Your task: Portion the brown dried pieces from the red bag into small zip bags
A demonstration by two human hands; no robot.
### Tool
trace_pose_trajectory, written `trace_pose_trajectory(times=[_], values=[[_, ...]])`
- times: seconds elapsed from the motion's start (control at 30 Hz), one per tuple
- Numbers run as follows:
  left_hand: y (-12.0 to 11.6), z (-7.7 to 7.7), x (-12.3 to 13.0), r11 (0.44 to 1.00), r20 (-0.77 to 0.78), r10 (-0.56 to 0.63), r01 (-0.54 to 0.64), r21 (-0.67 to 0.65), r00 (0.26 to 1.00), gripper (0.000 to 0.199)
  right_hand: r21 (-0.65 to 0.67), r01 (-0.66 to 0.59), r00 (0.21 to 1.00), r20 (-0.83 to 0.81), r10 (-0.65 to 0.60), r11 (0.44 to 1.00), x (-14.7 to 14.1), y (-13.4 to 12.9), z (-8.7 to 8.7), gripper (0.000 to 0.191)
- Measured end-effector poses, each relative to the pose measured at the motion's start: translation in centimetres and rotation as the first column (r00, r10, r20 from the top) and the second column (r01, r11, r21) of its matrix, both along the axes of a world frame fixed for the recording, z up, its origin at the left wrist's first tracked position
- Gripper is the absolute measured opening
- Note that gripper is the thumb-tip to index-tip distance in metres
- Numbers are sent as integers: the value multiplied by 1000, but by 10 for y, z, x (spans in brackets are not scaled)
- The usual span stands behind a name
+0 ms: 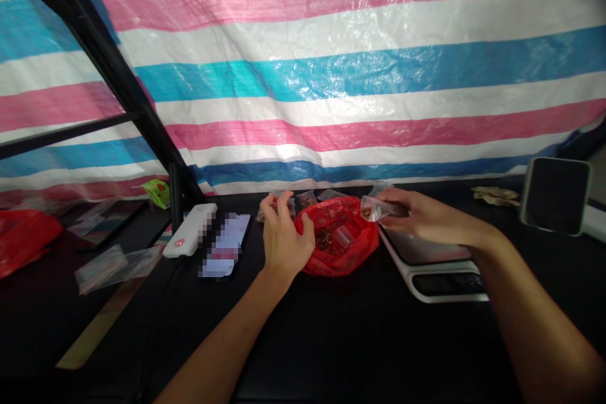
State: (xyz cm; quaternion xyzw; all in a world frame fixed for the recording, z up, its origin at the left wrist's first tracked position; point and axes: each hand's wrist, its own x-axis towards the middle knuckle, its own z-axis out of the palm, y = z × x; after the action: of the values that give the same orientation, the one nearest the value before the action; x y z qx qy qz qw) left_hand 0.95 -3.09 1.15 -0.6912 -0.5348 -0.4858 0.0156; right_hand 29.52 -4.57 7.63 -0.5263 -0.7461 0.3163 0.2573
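Clear plastic baggie (pixel 373 208) of brown bits is pinched in the closed fingers of my right hand (pixel 426 218), above the kitchen scale (pixel 438 283); it feels light, soft and slippery, so the top edge is the surest hold. My left hand (pixel 285 240) is empty, its fingers half-open and curled against the red plastic bag (pixel 357 255).

a plastic bag (pixel 337 237) is sitting on the table (pixel 303 353), with a phone (pixel 225 245) lying just left of it, an oblong device (pixel 189 230) lying left of the phone, a digital scale (pixel 433 278) sitting to its right, small plastic bags (pixel 305 201) lying behind it, and a tarpaulin (pixel 360 76) hanging behind them all.
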Motion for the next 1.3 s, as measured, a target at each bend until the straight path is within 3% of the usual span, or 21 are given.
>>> trace_pose_trajectory(times=[0.2, 0.53, 0.77, 1.0, 1.13, 1.3], values=[[1, 0, -1, 999, 20, 8, -8, -37, 1000, 48, 133, -198, 980, 13, 198, 971, -54, 0, -13, 26], [1, 0, 0, 998, 38, -23, 25, -60, 999, 47, 371, -210, 954, 279, 107, 905, -64, 4, -24, 15], [-1, 0, 2, 997, 39, -33, 36, -70, 999, 48, 428, -212, 951, 296, 86, 879, -62, 8, -26, 13], [-1, 0, 1, 997, 36, -31, 33, -68, 999, 48, 494, -147, 961, 276, 6, 857, -59, 14, -39, 37], [-1, 1, 1, 997, 35, -25, 28, -74, 999, 48, 449, -102, 975, 221, 0, 888, -58, 11, -30, 38], [-2, 2, 1, 997, 44, -32, 34, -68, 999, 48, 206, -28, 988, 157, -5, 978, -32, 9, -11, 20]])
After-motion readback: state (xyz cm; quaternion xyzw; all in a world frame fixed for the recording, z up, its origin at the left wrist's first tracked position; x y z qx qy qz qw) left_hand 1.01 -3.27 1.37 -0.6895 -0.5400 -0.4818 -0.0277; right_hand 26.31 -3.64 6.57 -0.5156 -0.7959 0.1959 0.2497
